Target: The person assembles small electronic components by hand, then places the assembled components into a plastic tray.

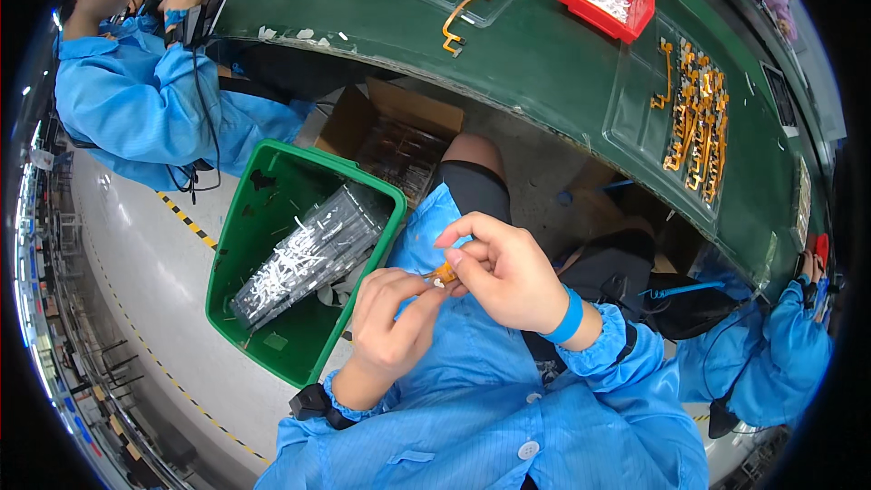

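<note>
Above my lap, both hands meet around a small orange flex cable (pixel 444 274). My left hand (pixel 392 319) pinches its near end between thumb and fingers. From the other side my right hand (pixel 510 274) closes on the same cable, its thumb and forefinger bent together at the upper end. A tiny white bit shows on the cable between the fingertips. Much of the cable is hidden by my fingers. A blue band circles my right wrist.
Left of my lap stands a green bin (pixel 313 372) holding clear plastic trays and white scraps. Beyond is a green table (pixel 535 63) with a red box (pixel 626 32) of white pieces, a single flex cable (pixel 464 14) and a tray of several flex cables (pixel 699 122). Co-workers sit on both sides.
</note>
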A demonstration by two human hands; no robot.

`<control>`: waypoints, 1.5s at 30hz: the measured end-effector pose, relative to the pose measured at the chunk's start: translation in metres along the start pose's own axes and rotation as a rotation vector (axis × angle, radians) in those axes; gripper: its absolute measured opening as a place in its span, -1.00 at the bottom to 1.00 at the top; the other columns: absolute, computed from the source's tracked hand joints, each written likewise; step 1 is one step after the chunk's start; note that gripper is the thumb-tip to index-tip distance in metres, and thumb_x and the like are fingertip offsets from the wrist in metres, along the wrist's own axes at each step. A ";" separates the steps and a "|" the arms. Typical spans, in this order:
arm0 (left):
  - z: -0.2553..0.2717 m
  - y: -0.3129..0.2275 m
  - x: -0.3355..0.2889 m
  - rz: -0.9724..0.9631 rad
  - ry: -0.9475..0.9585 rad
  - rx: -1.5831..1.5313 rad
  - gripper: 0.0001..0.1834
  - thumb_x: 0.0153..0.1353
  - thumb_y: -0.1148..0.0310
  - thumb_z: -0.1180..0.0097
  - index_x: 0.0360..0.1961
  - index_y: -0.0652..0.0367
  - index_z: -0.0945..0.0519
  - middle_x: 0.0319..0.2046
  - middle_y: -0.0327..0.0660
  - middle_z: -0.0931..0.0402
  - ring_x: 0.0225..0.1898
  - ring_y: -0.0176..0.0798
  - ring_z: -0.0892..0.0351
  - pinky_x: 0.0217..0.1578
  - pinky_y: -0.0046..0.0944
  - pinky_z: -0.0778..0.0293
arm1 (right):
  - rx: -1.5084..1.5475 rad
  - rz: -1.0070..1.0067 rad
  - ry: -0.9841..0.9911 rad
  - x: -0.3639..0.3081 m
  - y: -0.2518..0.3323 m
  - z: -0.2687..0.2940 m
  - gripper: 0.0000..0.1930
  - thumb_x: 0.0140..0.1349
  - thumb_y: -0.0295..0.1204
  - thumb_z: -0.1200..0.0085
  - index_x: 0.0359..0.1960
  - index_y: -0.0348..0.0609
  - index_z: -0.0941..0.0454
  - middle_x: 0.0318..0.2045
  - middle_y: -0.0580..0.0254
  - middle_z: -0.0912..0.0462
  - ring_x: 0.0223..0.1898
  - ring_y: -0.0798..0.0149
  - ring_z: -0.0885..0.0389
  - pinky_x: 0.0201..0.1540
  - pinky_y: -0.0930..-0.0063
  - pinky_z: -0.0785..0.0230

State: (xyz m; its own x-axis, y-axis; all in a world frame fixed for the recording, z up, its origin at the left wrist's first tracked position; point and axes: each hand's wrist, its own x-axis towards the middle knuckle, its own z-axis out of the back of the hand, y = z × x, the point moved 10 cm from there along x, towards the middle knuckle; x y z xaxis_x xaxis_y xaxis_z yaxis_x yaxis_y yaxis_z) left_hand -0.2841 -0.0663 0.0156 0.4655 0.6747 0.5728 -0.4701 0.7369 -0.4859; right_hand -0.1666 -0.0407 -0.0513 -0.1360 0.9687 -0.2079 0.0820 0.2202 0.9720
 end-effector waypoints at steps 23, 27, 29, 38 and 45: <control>-0.017 0.051 -0.019 0.616 0.266 -0.506 -0.90 0.15 0.52 -0.25 -0.34 0.25 -0.56 -0.37 -0.20 -0.56 -0.31 -0.32 -0.54 -0.29 -0.36 -0.42 | -0.321 0.363 0.223 -0.004 0.034 -0.018 -0.84 0.22 -0.59 -0.07 -0.18 -0.12 -0.55 -0.49 0.03 -0.67 -0.43 0.00 -0.71 -0.41 0.33 -0.54; 0.004 0.090 -0.056 0.904 -0.101 -0.636 -0.95 0.35 0.56 -0.04 -0.20 0.30 -0.44 -0.22 -0.11 -0.62 -0.29 -0.47 -0.54 -0.27 -0.48 -0.48 | -0.254 0.308 0.192 -0.001 0.029 -0.013 -0.85 0.27 -0.59 -0.03 -0.14 -0.18 -0.54 -0.45 0.05 -0.69 -0.40 0.09 -0.74 -0.35 0.39 -0.57; 0.029 0.135 -0.097 1.112 -0.157 -0.305 -0.81 0.31 0.59 -0.04 -0.06 0.33 -0.46 -0.01 0.03 -0.55 -0.07 -0.26 -0.58 -0.06 -0.27 -0.50 | -0.214 0.295 0.172 -0.001 0.030 -0.010 -0.85 0.29 -0.59 -0.01 -0.13 -0.21 -0.53 -0.43 0.06 -0.70 -0.38 0.14 -0.75 -0.33 0.41 -0.59; -0.020 0.062 -0.040 0.489 0.220 -0.578 -0.56 0.30 0.35 -0.11 0.16 0.29 -0.44 0.17 0.10 -0.43 0.22 0.03 -0.42 0.21 -0.07 -0.30 | 0.022 0.102 0.301 -0.002 0.015 -0.008 -0.76 0.45 -0.50 0.15 -0.01 -0.37 -0.51 -0.28 0.04 -0.69 -0.26 0.26 -0.72 -0.20 0.45 -0.60; -0.053 0.038 -0.030 0.594 0.539 -0.923 -0.78 0.38 0.38 -0.02 -0.32 0.33 -0.58 -0.42 -0.16 -0.61 -0.40 -0.34 -0.53 -0.36 -0.36 -0.39 | 0.318 -0.120 0.385 -0.020 -0.008 0.015 -0.78 0.42 -0.44 0.03 -0.05 -0.36 -0.51 -0.33 0.08 -0.69 -0.23 0.26 -0.71 -0.12 0.42 -0.59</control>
State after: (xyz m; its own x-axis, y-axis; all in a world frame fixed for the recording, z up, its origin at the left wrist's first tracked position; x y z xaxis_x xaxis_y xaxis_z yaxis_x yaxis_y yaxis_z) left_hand -0.2757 -0.0559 -0.0552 0.7135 0.6869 -0.1381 -0.1089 -0.0860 -0.9903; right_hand -0.1499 -0.0597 -0.0564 -0.5122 0.8346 -0.2027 0.3315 0.4098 0.8498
